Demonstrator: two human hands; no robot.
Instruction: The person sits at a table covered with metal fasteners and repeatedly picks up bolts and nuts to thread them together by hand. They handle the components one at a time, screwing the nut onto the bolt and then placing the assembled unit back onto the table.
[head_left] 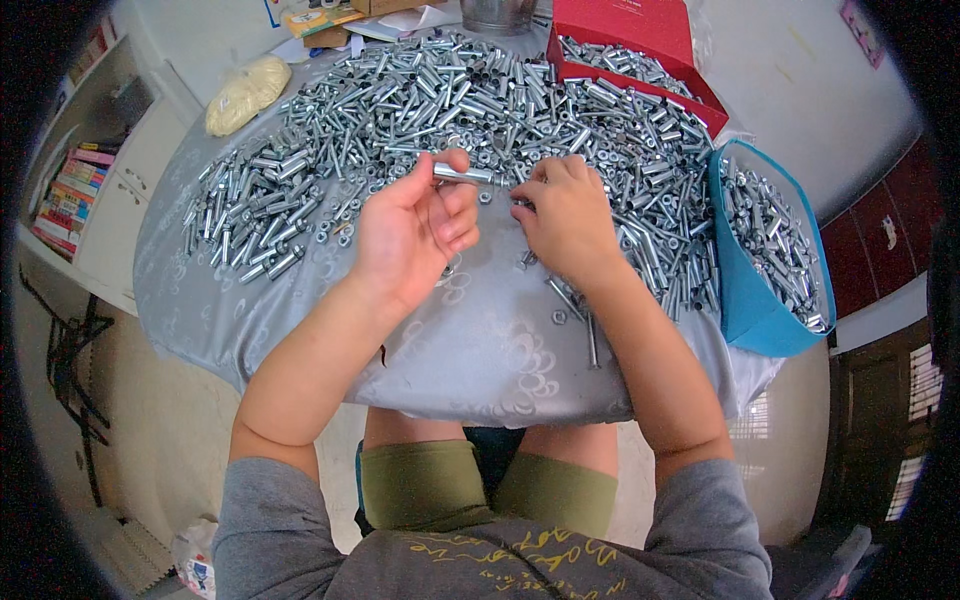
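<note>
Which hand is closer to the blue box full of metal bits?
The right hand. It rests on the pile of bolts, just left of the blue box. The left hand is farther left, holding a metal sleeve.

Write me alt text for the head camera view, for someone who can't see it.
Seen from above, a seated person's left hand holds a silver metal bolt while the right hand reaches into a large heap of bolts and nuts on a round table with a grey patterned cloth. A red box and a blue box of bolts sit at the right.
</note>
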